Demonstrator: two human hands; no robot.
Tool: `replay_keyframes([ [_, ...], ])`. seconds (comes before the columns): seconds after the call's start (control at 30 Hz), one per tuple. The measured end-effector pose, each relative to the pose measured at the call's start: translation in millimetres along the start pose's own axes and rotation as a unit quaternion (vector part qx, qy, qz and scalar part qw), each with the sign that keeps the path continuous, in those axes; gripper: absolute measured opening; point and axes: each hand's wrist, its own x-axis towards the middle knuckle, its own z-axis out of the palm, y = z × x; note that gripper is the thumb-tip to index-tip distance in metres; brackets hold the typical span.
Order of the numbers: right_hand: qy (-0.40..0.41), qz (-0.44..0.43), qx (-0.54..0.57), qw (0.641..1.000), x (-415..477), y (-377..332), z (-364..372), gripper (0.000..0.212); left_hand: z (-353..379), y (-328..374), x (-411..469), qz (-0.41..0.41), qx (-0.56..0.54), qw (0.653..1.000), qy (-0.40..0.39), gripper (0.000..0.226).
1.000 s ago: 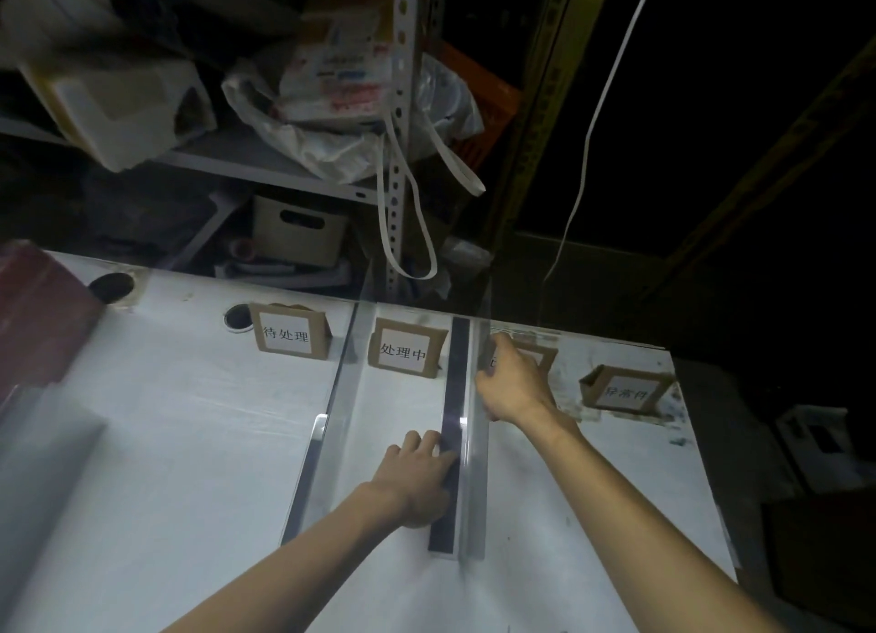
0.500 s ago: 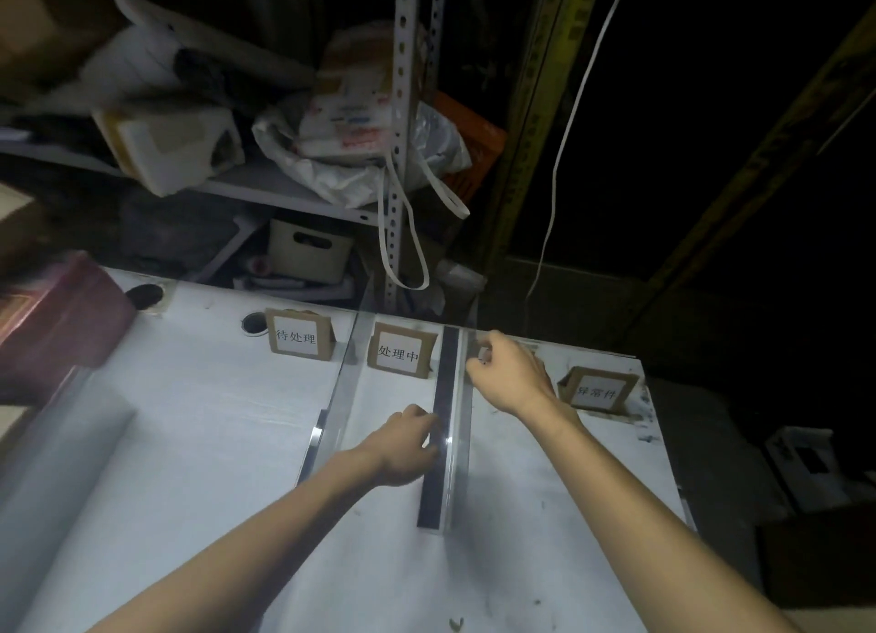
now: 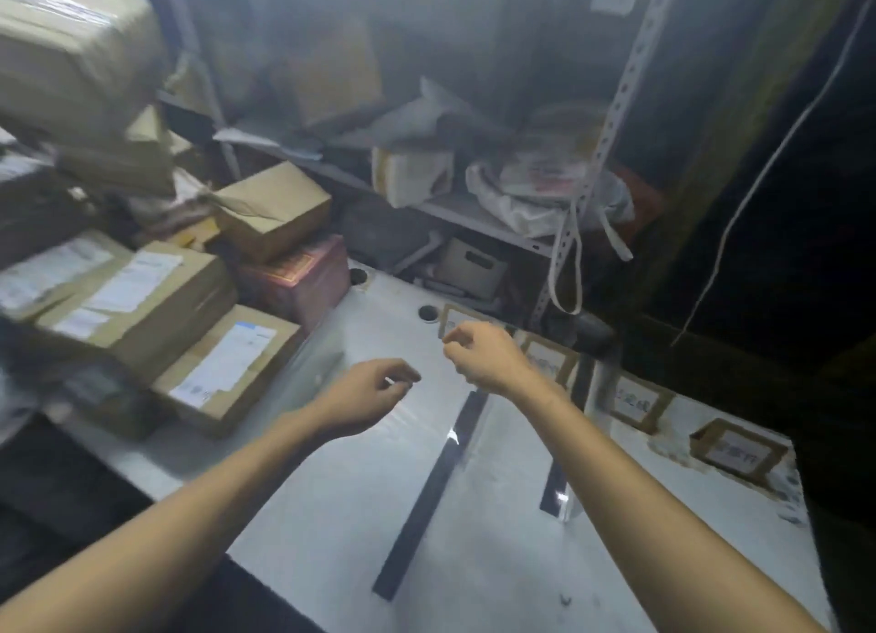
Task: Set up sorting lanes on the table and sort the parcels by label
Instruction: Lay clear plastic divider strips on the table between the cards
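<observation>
Parcels: brown cardboard boxes, white-labelled, stacked at table's left.

label cards blurred, unreadable; parcels smeared

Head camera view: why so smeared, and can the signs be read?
In the head view, motion blur smears the parcels at left; the label cards are too soft to read; glare glints on the dark strip; the right side is nearly black.

White table, centre to lower right of frame. Two dark strips lie lengthwise on it, well apart. Cardboard label stands line its far edge, upper right. Labelled cardboard parcels and a red box crowd its left end.
</observation>
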Motion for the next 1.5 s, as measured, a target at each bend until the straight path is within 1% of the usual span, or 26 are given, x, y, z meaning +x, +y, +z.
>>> replay_keyframes([
  [0.13, -0.037, -0.048, -0.012, 0.998, 16.2, -67.7, 45.0, 0.032, -66.7, -66.3, -39.7, -0.055, -0.005, 0.998, 0.037, 0.023],
  [0.2, -0.057, -0.056, -0.018, 0.997, 25.3, -96.7, 71.4, 0.031, -94.2, -97.9, -55.0, -0.073, -0.019, 0.995, 0.060, 0.024],
  [0.27, -0.068, -0.051, -0.028, 0.996, 35.4, -121.1, 100.3, 0.027, -113.7, -127.4, -66.3, -0.096, -0.053, 0.991, 0.078, 0.018],
  [0.33, -0.063, -0.026, -0.041, 0.997, 46.6, -139.0, 132.5, 0.020, -125.2, -155.5, -73.9, -0.118, -0.084, 0.986, 0.083, 0.016],
  [0.37, -0.059, -0.011, -0.046, 0.997, 52.0, -144.0, 148.4, 0.020, -127.9, -168.9, -76.1, -0.125, -0.094, 0.984, 0.083, 0.015],
  [0.43, -0.052, 0.025, -0.062, 0.996, 61.0, -149.3, 177.7, 0.026, -127.4, -194.0, -76.9, -0.131, -0.106, 0.983, 0.075, 0.015],
  [0.57, -0.050, 0.083, -0.099, 0.990, 71.2, -148.6, 226.5, 0.045, -111.7, -230.2, -73.8, -0.126, -0.097, 0.986, 0.042, 0.024],
  [0.63, -0.041, 0.105, -0.112, 0.987, 72.3, -148.1, 241.0, 0.048, -104.0, -239.3, -74.5, -0.118, -0.097, 0.988, 0.025, 0.027],
  [0.67, -0.035, 0.113, -0.111, 0.987, 71.7, -149.4, 243.9, 0.046, -101.0, -243.4, -75.2, -0.115, -0.095, 0.989, 0.016, 0.026],
  [0.73, -0.023, 0.123, -0.109, 0.986, 72.9, -150.8, 246.2, 0.033, -96.7, -249.7, -75.8, -0.112, -0.091, 0.990, 0.000, 0.023],
  [0.8, -0.019, 0.135, -0.096, 0.986, 74.7, -151.6, 246.6, 0.023, -95.6, -252.4, -75.9, -0.109, -0.090, 0.990, -0.010, 0.023],
  [0.83, -0.017, 0.141, -0.081, 0.987, 75.7, -151.8, 246.3, 0.025, -96.2, -251.6, -75.7, -0.107, -0.088, 0.990, -0.013, 0.023],
  [0.93, -0.011, 0.153, -0.032, 0.988, 72.2, -156.5, 243.5, 0.047, -100.9, -247.1, -74.7, -0.092, -0.092, 0.991, -0.015, 0.023],
  [1.03, 0.005, 0.144, 0.003, 0.990, 67.3, -161.8, 236.1, 0.052, -106.8, -240.4, -75.7, -0.089, -0.091, 0.992, -0.014, 0.025],
  [1.1, 0.019, 0.130, 0.017, 0.991, 62.8, -168.3, 226.8, 0.046, -110.4, -234.2, -76.8, -0.082, -0.088, 0.993, -0.004, 0.025],
  [1.23, 0.073, 0.091, 0.028, 0.993, 48.8, -183.7, 198.6, 0.024, -115.4, -211.3, -75.5, -0.059, -0.095, 0.994, 0.000, 0.028],
  [1.3, 0.102, 0.070, 0.039, 0.992, 39.0, -189.9, 176.3, 0.017, -116.4, -195.0, -70.3, -0.031, -0.063, 0.997, 0.020, 0.029],
  [1.4, 0.158, 0.040, 0.043, 0.986, 20.0, -188.5, 135.7, 0.013, -110.4, -162.5, -55.7, 0.013, -0.014, 0.998, 0.062, 0.033],
  [1.5, 0.222, 0.021, 0.038, 0.974, -6.2, -173.3, 96.9, 0.010, -93.3, -117.1, -42.6, 0.066, -0.028, 0.993, 0.089, 0.041],
])
